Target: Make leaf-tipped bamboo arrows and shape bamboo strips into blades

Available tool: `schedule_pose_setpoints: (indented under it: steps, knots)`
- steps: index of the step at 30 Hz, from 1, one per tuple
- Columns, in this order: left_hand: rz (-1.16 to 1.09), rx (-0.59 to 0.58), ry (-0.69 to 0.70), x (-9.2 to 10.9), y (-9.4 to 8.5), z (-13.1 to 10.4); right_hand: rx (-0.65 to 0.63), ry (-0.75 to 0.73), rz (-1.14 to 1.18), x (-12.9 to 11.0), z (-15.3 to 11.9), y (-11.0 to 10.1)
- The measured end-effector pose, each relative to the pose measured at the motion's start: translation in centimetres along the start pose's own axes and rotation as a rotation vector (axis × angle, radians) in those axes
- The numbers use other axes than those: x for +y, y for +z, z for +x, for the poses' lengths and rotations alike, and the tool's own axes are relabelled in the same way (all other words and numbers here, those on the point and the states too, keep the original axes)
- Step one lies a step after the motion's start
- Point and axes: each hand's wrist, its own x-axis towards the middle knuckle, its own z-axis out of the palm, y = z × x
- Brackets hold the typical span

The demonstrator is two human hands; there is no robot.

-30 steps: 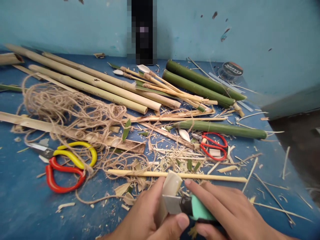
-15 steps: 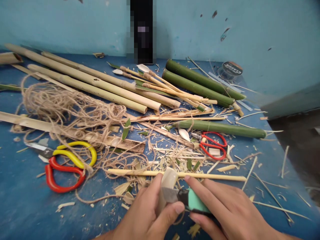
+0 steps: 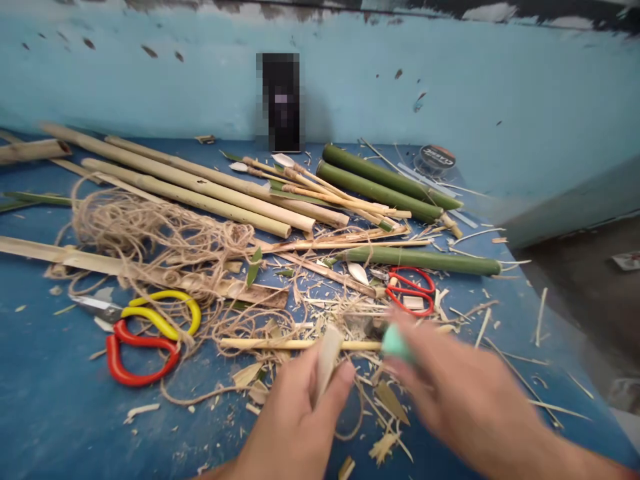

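**Knife Beside the Strip, Thumb Near the Blade**

The left hand (image 3: 300, 407) grasps a pale strip (image 3: 327, 360), with the thumb on its right side; the strip is tilted, raised above the surface (image 3: 65, 400). The right hand (image 3: 445, 380) is closed around the mint-green handle of a knife (image 3: 396, 343), whose blade points toward the upper end of the strip. The blade is blurred, so I cannot tell if it touches.

In my judgement, good cutting here asks for shallow strokes, directed away from the left hand. The left thumb is on the knife's side, therefore a lower grip would be safer.

Just beyond, a thin stick (image 3: 270, 344) lies by the shavings (image 3: 327, 312); it may obstruct the blade. Small red-handled scissors (image 3: 411, 291) lie toward the surface's right edge. Large scissors (image 3: 121, 328), touching twine (image 3: 160, 223), are well apart from that edge. Green bamboo lengths (image 3: 379, 192) lie near the far edge.
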Motion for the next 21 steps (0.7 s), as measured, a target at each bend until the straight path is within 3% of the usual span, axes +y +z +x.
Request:
schedule_pose_setpoints:
  steps: [3, 6, 10, 13, 16, 21]
  knots:
    - [-0.05, -0.012, -0.032, -0.5, 0.0, -1.3, 0.129, 0.347, -0.286, 3.8, 0.4, -2.2]
    - [-0.229, -0.02, -0.086, -0.4, 0.2, -1.9, 0.031, 0.182, -0.078, 4.2, -0.2, -3.1]
    - [-0.394, -0.181, -0.055, 0.1, 1.1, -2.0, -0.08, -0.037, 0.201, 0.4, -1.7, -2.1]
    - [-0.277, -0.124, 0.123, 0.5, 2.0, -2.5, -0.062, -0.099, 0.327, -1.9, -2.8, -1.4]
    - [-0.242, -0.081, 0.2, 0.6, 3.0, -3.4, -0.029, -0.135, 0.367, -3.2, -3.7, -1.3]
    - [-0.162, 0.053, 0.326, -1.1, 4.6, -5.3, 0.006, -0.143, 0.292, -5.0, -5.9, -1.9]
